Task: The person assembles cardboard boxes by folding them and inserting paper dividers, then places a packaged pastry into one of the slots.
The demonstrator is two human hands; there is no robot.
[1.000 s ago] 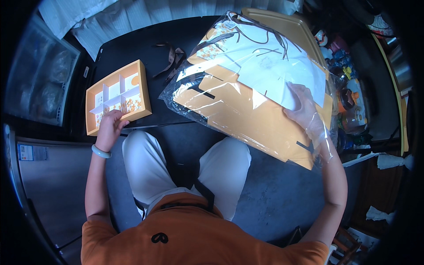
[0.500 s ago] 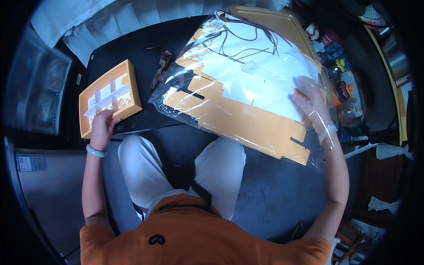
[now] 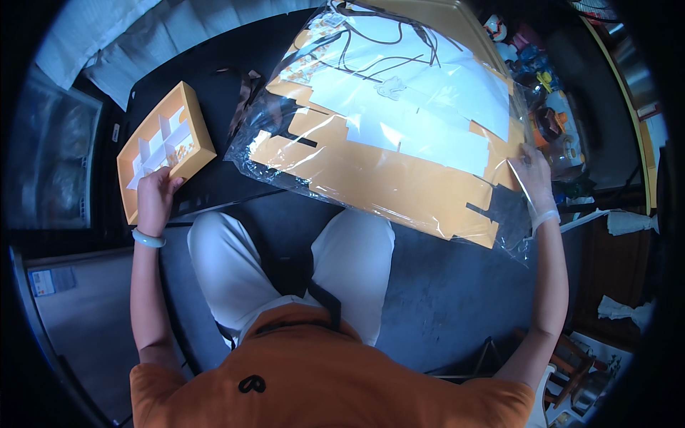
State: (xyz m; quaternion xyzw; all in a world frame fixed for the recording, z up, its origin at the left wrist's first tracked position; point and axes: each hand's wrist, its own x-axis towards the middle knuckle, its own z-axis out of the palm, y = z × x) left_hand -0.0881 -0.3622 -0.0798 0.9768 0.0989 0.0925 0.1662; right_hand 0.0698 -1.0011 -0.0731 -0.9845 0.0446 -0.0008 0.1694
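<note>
My left hand (image 3: pixel 157 194) is closed on the near edge of a shallow yellow-orange box (image 3: pixel 196 135). White crossed dividers (image 3: pixel 160 139) split its inside into compartments, and an orange-and-white pattern shows in one. To the right lies a large clear plastic bag (image 3: pixel 421 196) holding flat yellow-orange card pieces, white sheets and thin dark cords (image 3: pixel 389 46). At the bag's right edge, my right hand (image 3: pixel 534 175) has its fingers bent around the border. Shiny clear film runs over part of this hand and wrist, so the grip is partly hidden.
Both the box and bag lie on a black table (image 3: pixel 207 64). Dark crumpled ribbon (image 3: pixel 246 96) sits between them. Behind the bag is a tan tray (image 3: pixel 464 25). Several colourful small items (image 3: pixel 546 107) crowd the right side. A white curtain (image 3: pixel 193 28) hangs at the back.
My right hand has moved from over the bag's white sheets to its right edge. The bag and box appear shifted slightly left and up, as does much of the view. My left hand stays on the box.
</note>
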